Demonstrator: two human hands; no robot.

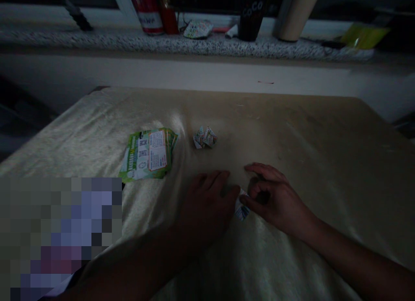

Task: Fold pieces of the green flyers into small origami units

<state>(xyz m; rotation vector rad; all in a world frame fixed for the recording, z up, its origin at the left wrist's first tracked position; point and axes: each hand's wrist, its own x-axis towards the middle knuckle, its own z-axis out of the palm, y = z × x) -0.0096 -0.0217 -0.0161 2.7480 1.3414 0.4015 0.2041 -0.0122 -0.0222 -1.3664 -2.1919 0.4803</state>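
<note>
A small folded piece of printed paper (242, 211) lies on the cloth-covered table between my two hands. The thumb of my left hand (207, 204) presses on its upper left edge, while the other fingers of that hand rest on the cloth. From the other side, my right hand (280, 199) has its thumb on the paper and its index finger curled close by. Beyond my hands sit folded printed paper pieces (205, 137), close together. Left of them is a stack of green printed sheets (147, 156), slightly fanned. The light is dim.
A pale, wrinkled cloth (320, 163) covers the table. Behind it, a speckled stone sill (113, 42) holds a red bottle (147, 14), a crumpled packet (197, 29), a black cup (251, 18), a beige cylinder (298, 16) and a yellow-green item (365, 36). A pixelated patch hides the lower left.
</note>
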